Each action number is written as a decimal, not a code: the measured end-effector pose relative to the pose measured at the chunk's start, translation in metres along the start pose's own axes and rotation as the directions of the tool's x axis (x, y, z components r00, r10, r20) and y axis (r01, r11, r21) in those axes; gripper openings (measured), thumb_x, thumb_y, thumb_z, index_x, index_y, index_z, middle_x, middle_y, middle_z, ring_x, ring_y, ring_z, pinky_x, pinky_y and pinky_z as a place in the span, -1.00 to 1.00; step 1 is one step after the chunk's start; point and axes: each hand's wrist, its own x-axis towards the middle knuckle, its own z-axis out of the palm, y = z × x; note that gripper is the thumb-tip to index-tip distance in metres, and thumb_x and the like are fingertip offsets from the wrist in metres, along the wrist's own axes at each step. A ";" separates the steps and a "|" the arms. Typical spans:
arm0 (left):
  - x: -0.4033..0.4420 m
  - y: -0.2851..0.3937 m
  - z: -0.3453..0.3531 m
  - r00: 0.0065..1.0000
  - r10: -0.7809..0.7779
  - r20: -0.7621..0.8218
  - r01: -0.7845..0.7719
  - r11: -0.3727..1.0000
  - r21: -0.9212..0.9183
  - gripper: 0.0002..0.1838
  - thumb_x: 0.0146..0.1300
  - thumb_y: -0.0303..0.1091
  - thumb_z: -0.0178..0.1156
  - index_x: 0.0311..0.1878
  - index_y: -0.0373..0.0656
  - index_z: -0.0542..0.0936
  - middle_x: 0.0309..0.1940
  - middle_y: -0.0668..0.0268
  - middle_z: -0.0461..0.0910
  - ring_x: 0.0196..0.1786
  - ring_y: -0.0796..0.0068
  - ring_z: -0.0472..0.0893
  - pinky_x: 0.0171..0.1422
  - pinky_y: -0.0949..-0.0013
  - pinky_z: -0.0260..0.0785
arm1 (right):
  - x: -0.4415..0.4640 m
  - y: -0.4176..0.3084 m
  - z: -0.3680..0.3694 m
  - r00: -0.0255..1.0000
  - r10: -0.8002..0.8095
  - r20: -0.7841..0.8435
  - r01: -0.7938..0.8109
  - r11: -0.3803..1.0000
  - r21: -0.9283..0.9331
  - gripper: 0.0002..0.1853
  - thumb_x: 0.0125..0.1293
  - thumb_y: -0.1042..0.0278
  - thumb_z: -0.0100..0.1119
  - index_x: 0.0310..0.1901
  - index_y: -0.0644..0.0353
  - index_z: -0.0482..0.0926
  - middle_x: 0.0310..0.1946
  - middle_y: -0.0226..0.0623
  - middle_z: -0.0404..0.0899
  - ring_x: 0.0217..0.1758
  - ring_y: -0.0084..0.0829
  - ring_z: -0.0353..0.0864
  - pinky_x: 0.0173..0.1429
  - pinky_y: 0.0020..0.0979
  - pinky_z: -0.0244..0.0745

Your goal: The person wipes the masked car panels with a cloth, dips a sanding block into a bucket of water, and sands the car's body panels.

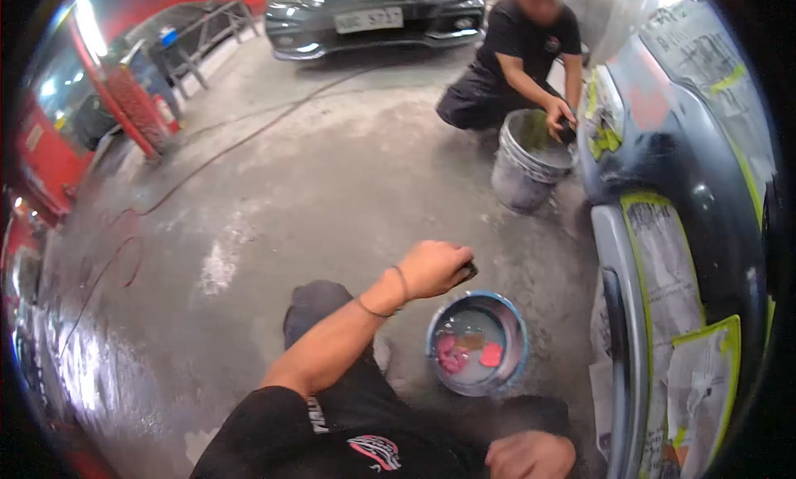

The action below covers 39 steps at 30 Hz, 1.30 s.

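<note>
My left hand [435, 269] is closed around a small dark object [468, 271] above the far rim of a round bucket [521, 346]. Inside the bucket, pink pieces [452, 356] and a brownish piece [471, 341] lie in cloudy water. Low in the frame, near my body, is my right hand [531, 456]; its fingers are blurred and partly hidden, and nothing can be made out in them. To the right stands a car body with a grey panel [626, 313] and masking paper [663, 255] edged in yellow-green tape.
A co-worker [518, 60] squats at the upper right, hands over a large white bucket [524, 176]. A dark car [373, 23] with a plate stands at the back. A thin hose [240, 139] crosses the wet floor. Red posts and a rack stand at the left.
</note>
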 end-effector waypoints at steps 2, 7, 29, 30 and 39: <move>-0.004 0.011 -0.026 0.970 0.059 0.236 -0.037 0.994 -0.098 -0.67 0.50 -0.18 0.27 0.20 -0.12 0.65 -0.13 0.01 0.79 -0.05 -0.15 0.75 0.04 -0.12 0.59 | 0.023 -0.009 0.009 0.996 -0.058 0.065 0.054 0.997 0.056 -0.69 0.54 0.09 0.40 -0.17 0.22 0.79 -0.23 -0.25 0.70 -0.28 -0.23 0.62 -0.21 -0.19 0.41; -0.006 0.013 -0.029 0.989 0.100 0.110 -0.084 0.986 -0.145 -0.66 0.50 -0.19 0.27 0.23 -0.11 0.64 -0.13 0.03 0.79 -0.06 -0.12 0.76 0.04 -0.09 0.60 | 0.046 -0.022 0.015 0.997 -0.002 0.075 0.004 1.000 -0.029 -0.71 0.57 0.23 0.28 -0.33 0.19 0.70 -0.27 -0.23 0.67 -0.28 -0.22 0.62 -0.20 -0.13 0.45; 0.017 0.017 -0.003 0.983 0.175 0.060 -0.153 0.954 -0.259 -0.76 0.52 -0.35 0.23 0.16 -0.18 0.69 -0.13 0.04 0.79 -0.11 0.03 0.82 0.01 0.09 0.65 | 0.081 -0.130 0.041 0.778 -0.537 0.326 0.018 -0.499 -0.866 -0.76 0.57 0.24 0.22 -0.35 -0.01 0.55 -0.48 -0.61 0.41 -0.38 -0.62 0.44 -0.15 -0.50 0.40; 0.016 0.015 -0.003 0.984 0.168 0.058 -0.148 0.955 -0.256 -0.76 0.52 -0.35 0.23 0.16 -0.18 0.69 -0.13 0.04 0.79 -0.11 0.03 0.82 0.01 0.09 0.65 | 0.079 -0.131 0.042 0.788 -0.531 0.312 0.025 -0.478 -0.878 -0.76 0.56 0.25 0.22 -0.35 -0.01 0.54 -0.49 -0.62 0.40 -0.38 -0.63 0.44 -0.16 -0.50 0.40; 0.022 0.009 0.006 0.982 0.186 0.039 -0.179 0.973 -0.148 -0.77 0.44 -0.37 0.20 0.08 -0.16 0.69 -0.18 0.06 0.78 -0.07 -0.06 0.78 0.04 -0.01 0.62 | 0.055 -0.157 0.061 0.869 -0.476 0.138 0.059 -0.178 -0.982 -0.78 0.45 0.32 0.27 -0.37 -0.02 0.47 -0.50 -0.67 0.32 -0.43 -0.67 0.39 -0.18 -0.50 0.41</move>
